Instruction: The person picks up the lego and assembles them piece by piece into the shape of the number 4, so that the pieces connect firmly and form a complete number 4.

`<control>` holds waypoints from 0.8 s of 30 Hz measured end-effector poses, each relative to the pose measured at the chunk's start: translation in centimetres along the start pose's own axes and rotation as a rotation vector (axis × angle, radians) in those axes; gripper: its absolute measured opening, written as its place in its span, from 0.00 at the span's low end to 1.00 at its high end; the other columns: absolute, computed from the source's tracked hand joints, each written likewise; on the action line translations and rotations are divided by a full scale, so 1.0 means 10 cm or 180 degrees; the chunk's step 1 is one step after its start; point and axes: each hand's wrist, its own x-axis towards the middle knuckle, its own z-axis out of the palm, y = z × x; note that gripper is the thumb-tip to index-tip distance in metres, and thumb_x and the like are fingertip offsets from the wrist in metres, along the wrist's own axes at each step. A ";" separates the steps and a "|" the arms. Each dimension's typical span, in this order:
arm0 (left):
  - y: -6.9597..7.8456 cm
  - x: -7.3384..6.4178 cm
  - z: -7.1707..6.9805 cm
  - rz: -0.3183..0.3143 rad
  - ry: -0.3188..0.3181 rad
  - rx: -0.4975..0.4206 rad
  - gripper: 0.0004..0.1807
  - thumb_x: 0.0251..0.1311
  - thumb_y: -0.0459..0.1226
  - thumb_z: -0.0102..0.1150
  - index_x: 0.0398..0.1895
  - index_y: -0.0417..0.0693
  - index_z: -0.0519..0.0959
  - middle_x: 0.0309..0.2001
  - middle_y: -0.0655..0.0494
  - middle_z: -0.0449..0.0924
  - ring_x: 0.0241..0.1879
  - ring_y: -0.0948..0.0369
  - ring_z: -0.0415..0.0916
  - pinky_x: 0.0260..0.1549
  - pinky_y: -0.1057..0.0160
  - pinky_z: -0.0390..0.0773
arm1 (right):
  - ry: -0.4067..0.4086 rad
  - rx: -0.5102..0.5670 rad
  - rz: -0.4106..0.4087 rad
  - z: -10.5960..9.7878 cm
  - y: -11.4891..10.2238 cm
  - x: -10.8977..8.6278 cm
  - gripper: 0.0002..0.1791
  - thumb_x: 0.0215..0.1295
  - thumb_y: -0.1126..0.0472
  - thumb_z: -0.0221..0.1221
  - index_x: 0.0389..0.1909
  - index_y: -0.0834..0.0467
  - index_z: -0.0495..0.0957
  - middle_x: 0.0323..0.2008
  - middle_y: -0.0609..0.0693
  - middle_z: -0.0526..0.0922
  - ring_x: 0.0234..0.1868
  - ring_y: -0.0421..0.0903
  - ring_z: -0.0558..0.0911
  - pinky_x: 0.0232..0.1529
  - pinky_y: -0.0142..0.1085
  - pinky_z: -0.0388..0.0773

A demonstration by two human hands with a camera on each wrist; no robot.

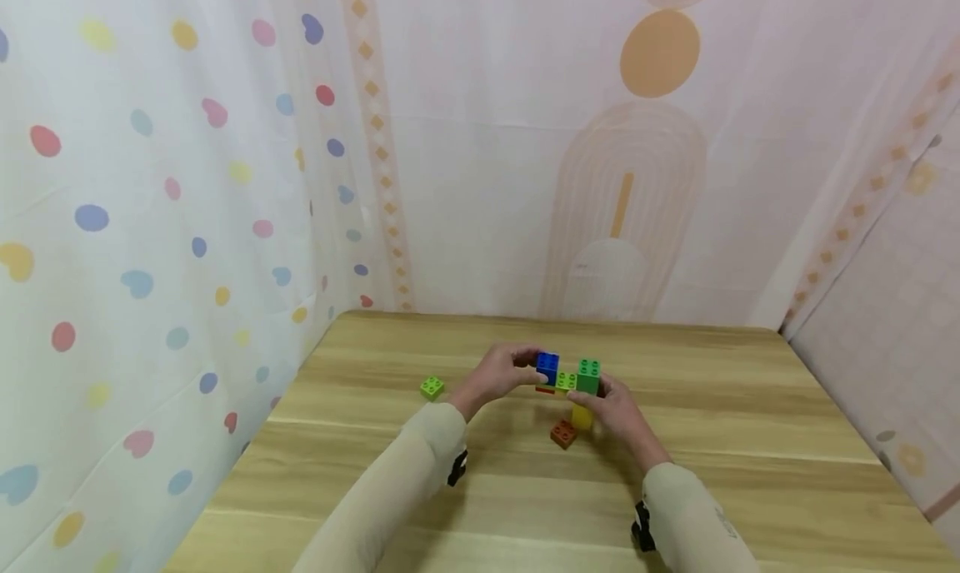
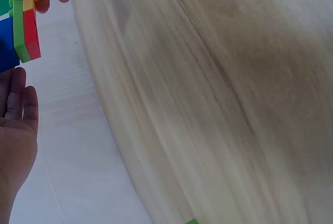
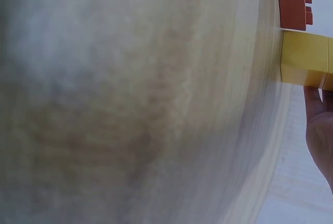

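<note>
A structure of toy bricks stands between my two hands, with a yellow column (image 3: 304,57) at its base. Red (image 2: 31,34) and lime (image 1: 566,381) layers cross it higher up. On top sit a blue brick (image 1: 547,365) at the left and a green brick (image 1: 588,376) at the right. My left hand (image 1: 504,373) pinches the blue brick, thumb in front and fingers behind. My right hand (image 1: 618,408) holds the structure's right side, its thumb on the front below the green brick.
A reddish-brown brick (image 1: 564,433) lies by the foot of the yellow column. Farther left on the wooden table (image 1: 360,440) is a loose lime brick (image 1: 432,387). Patterned curtains (image 1: 480,181) hang behind the table and along both sides.
</note>
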 end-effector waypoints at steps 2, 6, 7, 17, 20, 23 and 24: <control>-0.01 0.00 0.01 0.0007 -0.0019 -0.0045 0.20 0.61 0.39 0.69 0.56 0.48 0.81 0.46 0.58 0.83 0.46 0.61 0.79 0.48 0.58 0.79 | 0.0013 -0.0013 -0.0006 0.00 0.00 0.00 0.25 0.66 0.49 0.65 0.59 0.58 0.76 0.51 0.54 0.81 0.51 0.48 0.77 0.57 0.47 0.71; -0.03 -0.01 0.01 -0.0002 -0.0032 -0.0007 0.19 0.63 0.40 0.67 0.57 0.47 0.81 0.45 0.58 0.83 0.45 0.61 0.78 0.48 0.59 0.79 | 0.0012 -0.0026 0.0014 0.01 -0.01 0.00 0.24 0.66 0.50 0.65 0.58 0.58 0.77 0.51 0.53 0.81 0.50 0.48 0.77 0.58 0.47 0.71; -0.03 -0.02 0.01 -0.0006 -0.0024 0.0005 0.19 0.64 0.40 0.66 0.57 0.47 0.81 0.45 0.57 0.82 0.45 0.60 0.78 0.48 0.58 0.78 | 0.0013 -0.0035 0.0011 0.01 -0.02 0.00 0.24 0.65 0.50 0.66 0.58 0.57 0.77 0.51 0.53 0.81 0.50 0.48 0.77 0.58 0.48 0.71; -0.05 0.02 0.03 -0.0084 -0.0052 0.0006 0.24 0.63 0.39 0.67 0.63 0.47 0.77 0.50 0.55 0.81 0.51 0.59 0.77 0.52 0.55 0.77 | 0.0001 0.0025 -0.0060 -0.01 -0.11 -0.03 0.22 0.68 0.54 0.64 0.57 0.62 0.77 0.49 0.53 0.82 0.46 0.46 0.78 0.53 0.43 0.73; -0.07 0.02 0.05 -0.0031 -0.0126 0.0053 0.25 0.63 0.37 0.67 0.64 0.46 0.76 0.49 0.54 0.81 0.51 0.57 0.77 0.52 0.55 0.77 | 0.0017 0.0024 -0.0042 0.00 -0.08 -0.03 0.22 0.68 0.54 0.64 0.57 0.62 0.77 0.49 0.53 0.82 0.46 0.46 0.77 0.52 0.44 0.73; -0.09 0.03 0.06 0.0020 -0.0145 0.0116 0.25 0.63 0.36 0.66 0.64 0.45 0.76 0.49 0.54 0.82 0.51 0.57 0.77 0.51 0.56 0.77 | 0.0039 0.0047 -0.0005 0.00 0.01 0.03 0.24 0.66 0.50 0.65 0.57 0.60 0.77 0.50 0.53 0.82 0.48 0.47 0.78 0.55 0.47 0.72; -0.09 0.03 0.07 0.0036 -0.0137 0.0144 0.25 0.63 0.36 0.67 0.64 0.45 0.76 0.49 0.54 0.82 0.51 0.57 0.77 0.51 0.56 0.78 | 0.0035 0.0037 0.0003 0.00 0.01 0.02 0.25 0.66 0.49 0.65 0.58 0.60 0.77 0.50 0.53 0.82 0.48 0.47 0.78 0.56 0.47 0.72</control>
